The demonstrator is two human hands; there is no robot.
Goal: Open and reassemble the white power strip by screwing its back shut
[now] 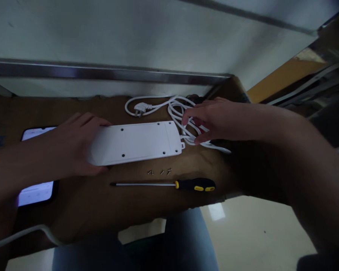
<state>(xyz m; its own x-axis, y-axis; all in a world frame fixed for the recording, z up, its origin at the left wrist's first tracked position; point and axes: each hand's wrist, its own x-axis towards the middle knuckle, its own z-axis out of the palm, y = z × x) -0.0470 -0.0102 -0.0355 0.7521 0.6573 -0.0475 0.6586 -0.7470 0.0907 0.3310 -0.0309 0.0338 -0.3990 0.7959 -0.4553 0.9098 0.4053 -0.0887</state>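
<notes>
A white power strip point(141, 142) lies with its screw-holed back face up. My left hand point(83, 145) is closed around its left end, fingers along the far edge and thumb along the near edge. To the right, my right hand point(206, 118) is over the coiled white power cord point(175, 109), thumb and index finger apart, with cord loops between and beneath them. Something small and red shows under that palm; I cannot make out what it is. The cord's plug point(140, 108) rests behind the strip. Several small screws point(162, 172) and a black-and-yellow screwdriver point(196, 185) lie in front.
A lit smartphone point(36, 194) lies under my left forearm on the brown work surface point(84, 203). A pale panel with a metal rail point(107, 73) closes off the back. A white cable point(31, 229) crosses the near left corner. My legs are below the front edge.
</notes>
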